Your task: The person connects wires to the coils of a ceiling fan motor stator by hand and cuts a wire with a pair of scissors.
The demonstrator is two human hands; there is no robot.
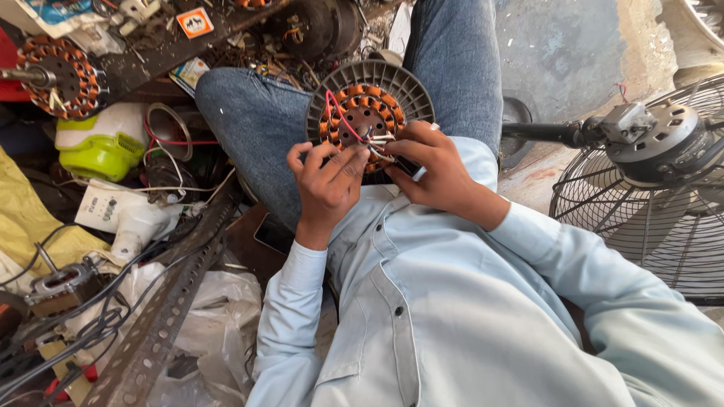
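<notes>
At the centre of the frame, just above the middle, we see a fan motor stator (368, 109) resting in the lap of a seated person in a pale blue shirt and jeans. It is a ribbed grey round housing (407, 87) that holds a ring of copper-coloured windings (343, 102), with a red wire (337, 113) curving across its face toward a small bunch of white and red leads (379, 139).

The left hand (326, 181) sits at the stator's lower left edge, fingers curled closed against the rim, though we cannot tell exactly what they pinch. The right hand (428, 169) lies at the lower right edge, thumb and forefinger closed on the bunch of leads, just beside the left fingertips. The stator lies directly above both hands in the picture, touching them.

At the upper left of the frame a second stator (59, 75) with copper windings sits on a shaft amid clutter. Below it stands a green-and-white plastic casing (102, 143), and we cannot see inside it. A perforated metal strip (162, 316) runs diagonally across the lower left over clear plastic bags (219, 316) and black cables. At the right edge, a pedestal fan (648, 188) shows its wire guard and bare motor on the concrete floor.
</notes>
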